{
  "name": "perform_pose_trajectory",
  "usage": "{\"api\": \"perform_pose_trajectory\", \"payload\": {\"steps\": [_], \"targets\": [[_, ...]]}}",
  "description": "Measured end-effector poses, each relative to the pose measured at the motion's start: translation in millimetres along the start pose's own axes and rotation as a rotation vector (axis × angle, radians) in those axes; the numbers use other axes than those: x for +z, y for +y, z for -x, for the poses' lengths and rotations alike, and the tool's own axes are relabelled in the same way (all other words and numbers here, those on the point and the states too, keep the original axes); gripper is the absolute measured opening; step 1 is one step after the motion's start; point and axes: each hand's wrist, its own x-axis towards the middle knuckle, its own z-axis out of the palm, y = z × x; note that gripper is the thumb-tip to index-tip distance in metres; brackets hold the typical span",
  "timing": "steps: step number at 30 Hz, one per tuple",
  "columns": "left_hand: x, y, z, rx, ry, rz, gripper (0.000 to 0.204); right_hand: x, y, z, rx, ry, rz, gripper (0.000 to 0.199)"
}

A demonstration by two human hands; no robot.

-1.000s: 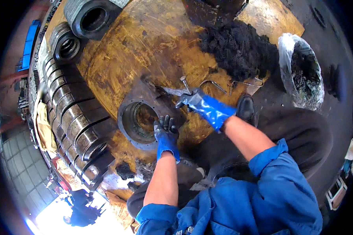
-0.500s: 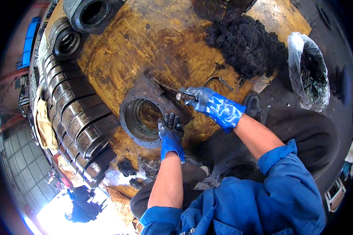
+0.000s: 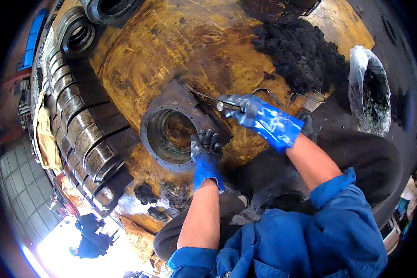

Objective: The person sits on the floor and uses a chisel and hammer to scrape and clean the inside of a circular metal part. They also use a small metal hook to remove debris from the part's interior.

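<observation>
A heavy metal housing [image 3: 154, 155] with a round bore and small holes around its flange rests on the stained yellow work surface. At the bore's near right rim is my left hand [image 3: 205, 147] in a blue rubber glove, its dark, greasy fingers curled on the edge. To the right of the housing, my gloved right hand [image 3: 245, 111] is closed around a thin metal rod [image 3: 203, 96]. The rod's far end points left to the housing's upper corner; whether it touches cannot be seen. A small round metal end shows beside my right fingers.
Large ribbed metal cylinders [image 3: 85, 132] are lined up at the left. A heap of black shavings [image 3: 299, 53] lies at far right, near bent metal rods [image 3: 308, 97] and a clear plastic bag [image 3: 356, 76] with dark contents. In the lower left background, a person [image 3: 91, 236] stands against bright light.
My right hand, with the rod, sits slightly farther right in view. My left hand stays on the housing rim, and the whole view has shifted a little.
</observation>
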Motion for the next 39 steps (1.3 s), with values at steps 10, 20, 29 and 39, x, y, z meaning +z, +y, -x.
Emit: {"api": "perform_pose_trajectory", "payload": {"steps": [10,20,29,39], "targets": [[1,-7,1,0.042,-0.001,-0.039,0.041,-2,-9,-11,0.320,-0.091,-0.062,0.044],[-2,-1,-4,0.014,-0.001,0.003,0.036,-9,15,8,0.271,-0.038,-0.487,0.034],[0,-7,1,0.055,0.032,-0.092,0.045,-27,-8,-36,0.421,-0.178,-0.171,0.035],[-1,-10,-5,0.062,-0.011,-0.049,0.043,-53,-5,-28,0.450,-0.178,-0.397,0.038]]}}
